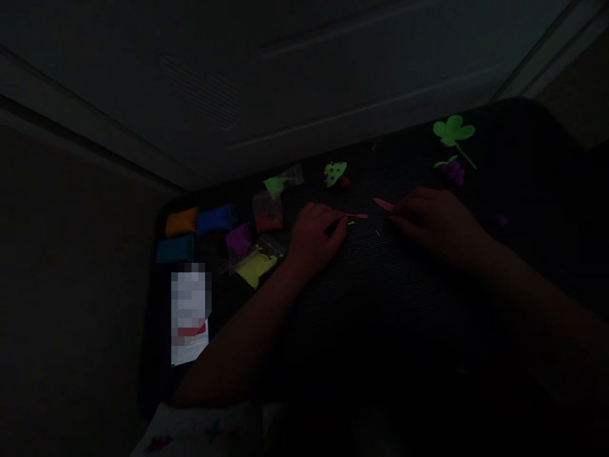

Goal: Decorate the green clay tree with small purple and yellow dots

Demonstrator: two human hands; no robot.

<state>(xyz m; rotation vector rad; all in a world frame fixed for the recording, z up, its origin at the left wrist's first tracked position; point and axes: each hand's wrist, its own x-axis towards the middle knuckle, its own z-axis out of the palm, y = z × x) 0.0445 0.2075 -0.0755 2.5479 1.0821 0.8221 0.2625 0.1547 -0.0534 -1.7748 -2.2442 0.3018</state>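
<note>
In the dim light my right hand (431, 219) pinches a pink plastic modelling knife (383, 204), its blade pointing left over the table. Opposite it, my left hand (316, 235) is closed, fingers bent, around a thin pink modelling tool (359, 216) whose rounded tip sticks out to the right. A short yellow strip of clay (351, 223) lies beside the left fingertips. Between the hands rests another tiny yellow strip (378, 233). Behind the left hand stands a clay mushroom (335, 172) with a green, purple-dotted cap and a red stem.
Clay packets lie at left: orange (182, 222), blue (214, 219), teal (176, 249), purple (238, 238), red (269, 221), yellow (257, 266) and green (276, 184). A bright, blurred-out screen (190, 349) is nearer. Purple clay grapes (451, 172) and a green clay flower (453, 130) are at back right.
</note>
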